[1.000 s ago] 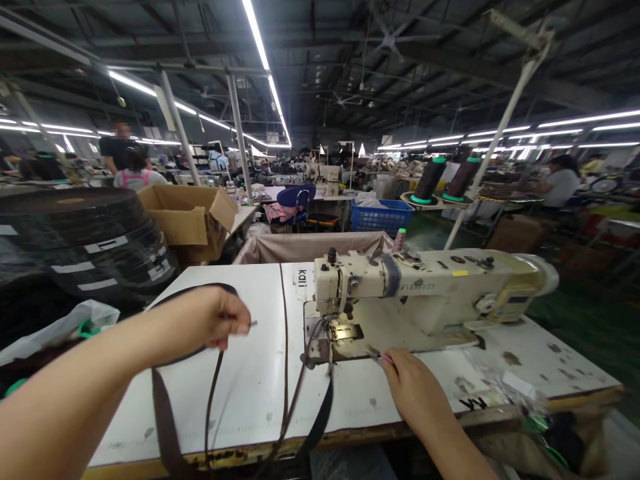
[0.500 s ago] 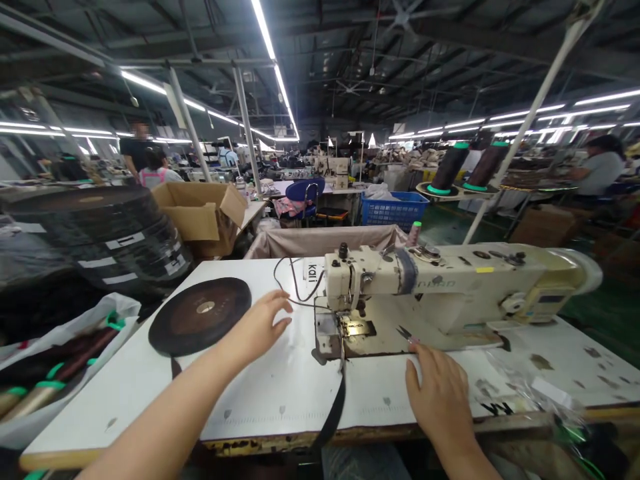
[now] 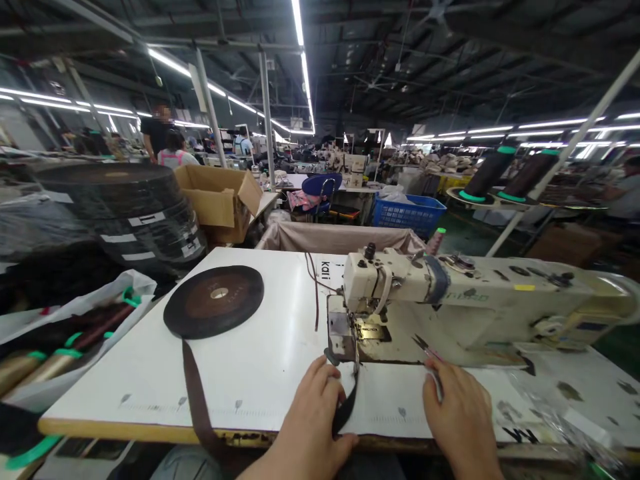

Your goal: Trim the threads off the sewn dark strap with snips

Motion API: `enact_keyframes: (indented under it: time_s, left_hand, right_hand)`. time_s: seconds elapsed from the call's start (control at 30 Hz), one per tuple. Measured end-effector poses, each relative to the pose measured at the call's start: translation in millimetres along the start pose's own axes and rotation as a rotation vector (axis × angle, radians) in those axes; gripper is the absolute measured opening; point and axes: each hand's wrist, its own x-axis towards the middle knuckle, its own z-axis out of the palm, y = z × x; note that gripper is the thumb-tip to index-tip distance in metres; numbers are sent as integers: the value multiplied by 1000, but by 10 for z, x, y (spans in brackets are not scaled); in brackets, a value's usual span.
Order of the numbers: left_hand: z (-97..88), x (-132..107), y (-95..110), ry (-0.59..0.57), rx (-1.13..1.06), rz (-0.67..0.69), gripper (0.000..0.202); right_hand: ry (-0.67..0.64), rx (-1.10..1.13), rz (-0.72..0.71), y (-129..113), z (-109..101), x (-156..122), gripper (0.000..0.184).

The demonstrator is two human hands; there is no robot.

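My left hand (image 3: 317, 417) is at the table's front edge, fingers curled around a dark webbing strap (image 3: 349, 407). This strap hangs down from the needle area of the sewing machine (image 3: 415, 287). My right hand (image 3: 460, 407) rests on the table in front of the machine bed, closed on small thread snips (image 3: 425, 345) whose blades point up and left, slightly parted. A thin brown cord (image 3: 316, 307) lies on the tabletop left of the machine head. Farther left, a flat roll of dark webbing (image 3: 190, 310) lies on the table, its loose end running over the front edge.
Large wrapped rolls (image 3: 125, 213) and a cardboard box (image 3: 207, 200) stand at the back left. Thread cones (image 3: 487, 177) are on a stand at the right. A bag of spools (image 3: 85, 333) sits left of the table (image 3: 260, 373). Clear plastic (image 3: 550, 407) lies at the right.
My left hand has moved from beside the roll, where it was open, right and down to the strap. The brown cord's loop has straightened. The view has turned left.
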Motion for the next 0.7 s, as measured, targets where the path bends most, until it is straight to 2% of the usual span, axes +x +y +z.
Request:
enact_keyframes:
  time_s: [0.2,0.3,0.37,0.47,0.57,0.7]
  left_hand:
    - [132,-59,-162,38,51,103,32]
    - [121,-94,-259,21,168,236,29]
    - [94,-122,-319,29,277,329,29]
    - [22,-159,-368,136,375,387,21]
    - [-78,-171,-379,238,359,380,21]
    - [-205,-158,-413,304,270,395,27]
  right_hand:
    - [-9,0,-44,22,-6,1,24]
    - [-19,9,-68,51,6,-2,24]
    - [-27,15,-87,68,16,3,24]
    - [-30,10,-124,98,34,16,24]
    - [-26,-19,-146,142,52,22,26]
    - [-63,-38,-132,183,61,6,27]
